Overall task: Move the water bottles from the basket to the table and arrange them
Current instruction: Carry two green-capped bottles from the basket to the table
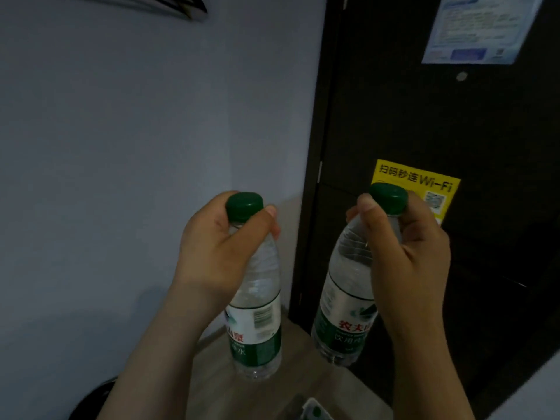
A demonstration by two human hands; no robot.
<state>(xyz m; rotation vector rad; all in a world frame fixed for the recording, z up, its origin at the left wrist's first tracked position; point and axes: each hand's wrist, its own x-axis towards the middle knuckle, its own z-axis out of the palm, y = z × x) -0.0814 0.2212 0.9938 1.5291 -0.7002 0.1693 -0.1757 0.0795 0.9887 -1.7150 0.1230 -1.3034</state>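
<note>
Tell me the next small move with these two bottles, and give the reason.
Probably straighten the right bottle and lower it onto the table, a little inward. The right hand grips its neck, it hangs tilted, and its base appears close to the table's edge. The left hand grips the left bottle upright over the tabletop; whether it stands there is unclear.

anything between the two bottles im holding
Nothing stands there: in the head view only bare table top shows between the left bottle and the right bottle.
</note>
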